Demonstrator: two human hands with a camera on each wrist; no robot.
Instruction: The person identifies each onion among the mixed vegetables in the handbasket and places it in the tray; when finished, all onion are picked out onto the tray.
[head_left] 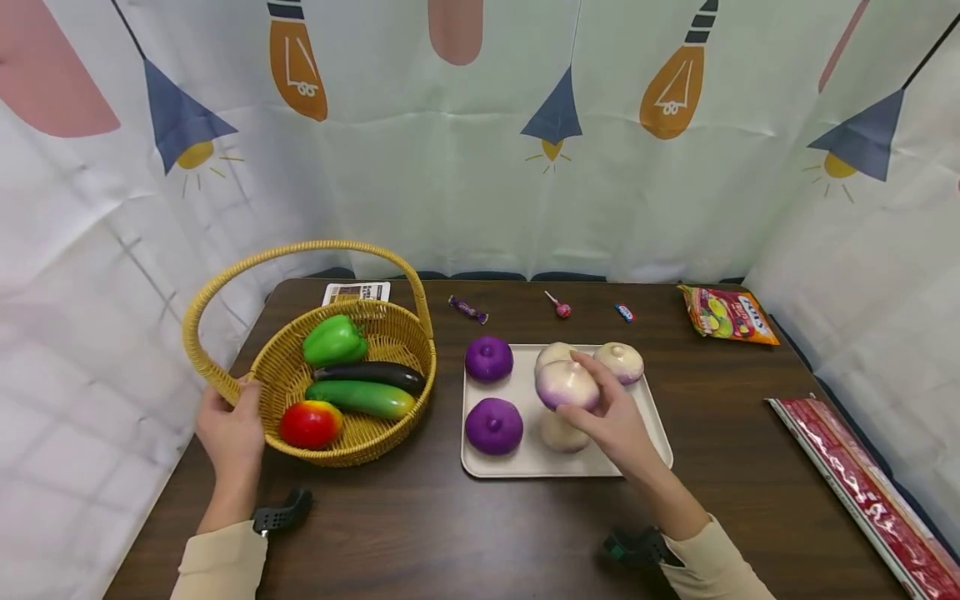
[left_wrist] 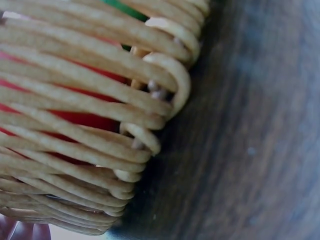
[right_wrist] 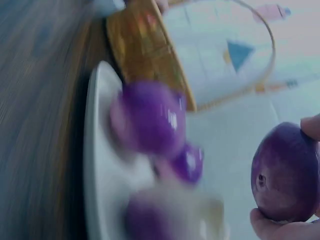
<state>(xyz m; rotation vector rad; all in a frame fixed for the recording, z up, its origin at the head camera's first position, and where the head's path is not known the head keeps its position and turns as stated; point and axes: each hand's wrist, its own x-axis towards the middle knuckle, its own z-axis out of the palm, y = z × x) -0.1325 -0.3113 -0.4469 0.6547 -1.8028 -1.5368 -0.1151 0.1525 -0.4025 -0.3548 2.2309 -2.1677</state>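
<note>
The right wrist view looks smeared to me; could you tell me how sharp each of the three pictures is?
Head view: sharp and evenly lit, with the right hand gripping a white-and-purple onion over the tray. Left wrist view: the basket weave is fairly crisp, the table soft. Right wrist view: heavy motion blur, everything streaked.

I see bare table (head_left: 420, 533) along the near edge, open for passing. The basket (head_left: 390, 337) and its tall handle (head_left: 300, 248) block the left, the tray (head_left: 525, 462) fills the middle, and only a narrow strip runs between them. The red roll (head_left: 862, 483) crowds the right edge.
</note>
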